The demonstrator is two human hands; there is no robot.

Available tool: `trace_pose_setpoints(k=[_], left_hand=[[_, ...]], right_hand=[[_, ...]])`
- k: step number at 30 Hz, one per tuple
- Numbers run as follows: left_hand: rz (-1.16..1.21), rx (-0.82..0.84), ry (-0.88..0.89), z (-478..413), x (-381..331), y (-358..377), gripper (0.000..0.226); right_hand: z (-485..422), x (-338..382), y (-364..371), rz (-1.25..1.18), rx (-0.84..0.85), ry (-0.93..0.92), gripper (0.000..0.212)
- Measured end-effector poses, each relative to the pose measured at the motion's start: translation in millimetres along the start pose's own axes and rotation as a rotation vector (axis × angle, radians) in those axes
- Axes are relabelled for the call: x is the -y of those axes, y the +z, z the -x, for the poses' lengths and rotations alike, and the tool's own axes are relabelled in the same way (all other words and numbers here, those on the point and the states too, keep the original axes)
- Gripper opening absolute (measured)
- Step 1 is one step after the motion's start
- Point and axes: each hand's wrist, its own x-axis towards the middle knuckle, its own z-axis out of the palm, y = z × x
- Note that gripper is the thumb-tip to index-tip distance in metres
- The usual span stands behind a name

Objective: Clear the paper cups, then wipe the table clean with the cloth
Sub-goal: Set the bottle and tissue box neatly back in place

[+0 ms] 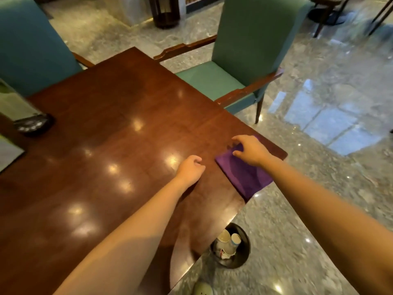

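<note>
A folded purple cloth (244,173) lies at the right edge of the glossy dark wooden table (110,128), partly overhanging it. My right hand (249,150) hovers over the cloth's far end, fingers spread and curled down, touching or nearly touching it. My left hand (190,170) rests over the table just left of the cloth, fingers loosely curled, holding nothing. Several paper cups (228,242) lie inside a black bin (244,255) on the floor beside the table's near right edge.
Two teal upholstered chairs with wooden arms stand at the table, one at the far right (240,67) and one at the far left (27,50). A dark ashtray-like dish (34,125) and a sign stand sit at the table's left. Shiny marble floor (319,145) surrounds everything.
</note>
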Motion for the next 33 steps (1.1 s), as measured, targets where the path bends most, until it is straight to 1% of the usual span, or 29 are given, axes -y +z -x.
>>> trace_pose_setpoints(k=[3, 5, 7, 9, 11, 15, 16, 18, 19, 22, 23, 25, 26, 27, 28, 30, 32, 33], left_hand=[[-0.14, -0.012, 0.017, 11.3, 24.7, -48.7, 0.028], [-0.228, 0.006, 0.02, 19.9, 42.4, -82.4, 0.025], [-0.292, 0.086, -0.029, 30.0, 61.2, -115.3, 0.026], [-0.288, 0.199, -0.109, 42.9, 82.5, -149.7, 0.032], [-0.295, 0.26, -0.16, 59.0, 103.8, -186.2, 0.035], [-0.32, 0.184, -0.212, 93.2, 140.1, -261.6, 0.029], [-0.343, 0.155, -0.217, 99.2, 148.8, -281.2, 0.028], [-0.36, 0.096, -0.238, 111.9, 171.8, -322.0, 0.034], [-0.373, 0.089, -0.252, 116.2, 182.8, -337.9, 0.036], [-0.443, 0.081, -0.285, 123.4, 214.2, -379.1, 0.038], [-0.448, 0.074, -0.308, 125.0, 224.9, -393.8, 0.038], [-0.45, 0.026, -0.356, 125.5, 246.9, -424.7, 0.038], [-0.442, -0.013, -0.375, 124.9, 257.0, -440.6, 0.039], [-0.434, -0.065, -0.393, 124.0, 266.8, -456.4, 0.041], [-0.422, -0.129, -0.417, 122.6, 276.1, -471.9, 0.044], [-0.376, -0.283, -0.461, 117.2, 290.5, -501.3, 0.062], [-0.256, -0.434, -0.467, 110.9, 296.5, -526.3, 0.08], [-0.177, -0.513, -0.436, 107.3, 297.1, -536.5, 0.085]], right_hand=[[-7.4, 43.3, 10.2, 0.127, 0.168, -0.088, 0.042], [-13.1, 75.5, 19.6, 0.228, 0.23, -0.11, 0.043], [-16.9, 115.2, 30.0, 0.333, 0.309, -0.12, 0.047], [-18.8, 160.2, 41.3, 0.412, 0.425, -0.167, 0.045], [-21.9, 207.0, 52.4, 0.461, 0.554, -0.22, 0.043], [-27.1, 296.1, 69.3, 0.474, 0.821, -0.244, 0.04], [-29.8, 316.9, 73.3, 0.487, 0.846, -0.253, 0.047], [-37.2, 363.9, 85.5, 0.547, 0.85, -0.278, 0.064], [-39.9, 383.3, 89.8, 0.582, 0.867, -0.287, 0.067], [-51.7, 434.0, 103.8, 0.626, 0.893, -0.314, 0.065], [-58.1, 451.5, 110.0, 0.61, 0.872, -0.342, 0.062], [-71.9, 487.6, 123.3, 0.499, 0.843, -0.353, 0.052], [-80.5, 505.8, 130.2, 0.45, 0.814, -0.359, 0.048], [-88.9, 523.8, 136.1, 0.447, 0.77, -0.382, 0.048], [-97.8, 541.6, 141.3, 0.467, 0.713, -0.408, 0.054], [-111.6, 575.3, 149.8, 0.469, 0.558, -0.463, 0.074], [-122.7, 601.7, 157.6, 0.403, 0.43, -0.45, 0.09], [-126.7, 613.2, 161.7, 0.369, 0.369, -0.434, 0.097]])
